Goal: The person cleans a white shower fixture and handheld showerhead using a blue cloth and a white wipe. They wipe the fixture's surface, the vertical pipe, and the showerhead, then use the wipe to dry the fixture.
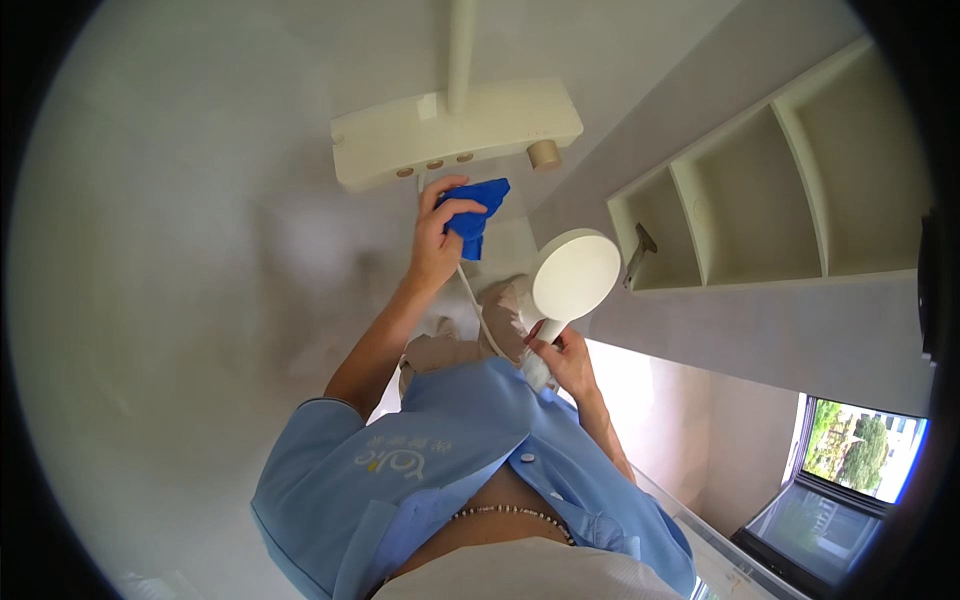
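Observation:
A bunched blue cloth is gripped in my left hand, just below the front edge of a cream shower control unit. My right hand grasps the handle of a white round-headed hand shower, whose face tilts up towards me. Something whitish, perhaps a cloth or wrap, covers the lower handle by my fingers. A pale shower hose passes behind my left hand and runs down towards the hand shower. Its lower end is hidden by my shirt and hand.
Several round buttons and a tan knob sit along the unit's front; a pale riser pipe rises from it. On the right wall is a recessed shelf holding a squeegee-like tool. An opened window lies at lower right.

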Demonstrator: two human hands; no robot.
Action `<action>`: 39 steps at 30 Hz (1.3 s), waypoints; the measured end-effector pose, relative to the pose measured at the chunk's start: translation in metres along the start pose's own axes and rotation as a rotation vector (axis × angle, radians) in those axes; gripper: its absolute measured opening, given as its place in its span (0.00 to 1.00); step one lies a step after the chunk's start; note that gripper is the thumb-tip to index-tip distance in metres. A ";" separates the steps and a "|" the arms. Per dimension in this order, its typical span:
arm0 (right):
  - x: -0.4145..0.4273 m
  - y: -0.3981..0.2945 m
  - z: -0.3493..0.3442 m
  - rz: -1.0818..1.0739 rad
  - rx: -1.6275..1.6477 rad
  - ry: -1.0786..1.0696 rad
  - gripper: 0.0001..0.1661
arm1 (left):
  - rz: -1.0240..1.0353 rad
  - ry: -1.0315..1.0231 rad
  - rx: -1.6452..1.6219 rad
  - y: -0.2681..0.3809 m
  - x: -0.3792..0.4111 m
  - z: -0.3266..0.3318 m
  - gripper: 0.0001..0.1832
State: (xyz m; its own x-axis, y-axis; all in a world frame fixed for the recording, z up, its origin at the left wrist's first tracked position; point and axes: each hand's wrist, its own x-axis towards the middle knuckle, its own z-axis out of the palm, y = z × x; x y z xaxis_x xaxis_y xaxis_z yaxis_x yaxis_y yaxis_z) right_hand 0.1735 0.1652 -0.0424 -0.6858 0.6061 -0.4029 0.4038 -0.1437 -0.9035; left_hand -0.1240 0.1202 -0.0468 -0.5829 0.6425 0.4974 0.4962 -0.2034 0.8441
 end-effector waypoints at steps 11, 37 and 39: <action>0.019 0.001 0.004 -0.026 0.012 -0.049 0.14 | 0.636 0.015 0.454 0.114 0.041 -0.113 0.06; -0.001 0.006 0.014 0.023 0.018 -0.036 0.15 | -0.730 0.058 -0.890 0.076 0.035 -0.099 0.40; 0.000 0.005 0.011 0.024 0.000 -0.043 0.15 | -0.629 0.236 -0.586 0.076 0.054 -0.107 0.33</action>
State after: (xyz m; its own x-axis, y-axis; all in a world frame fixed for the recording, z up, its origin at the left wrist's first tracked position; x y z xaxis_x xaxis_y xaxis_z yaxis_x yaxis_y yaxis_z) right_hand 0.1690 0.1554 -0.0487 -0.7014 0.5682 -0.4302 0.4203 -0.1577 -0.8936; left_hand -0.1871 0.0606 0.0658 -0.7860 0.6067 -0.1188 -0.3312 -0.2510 0.9096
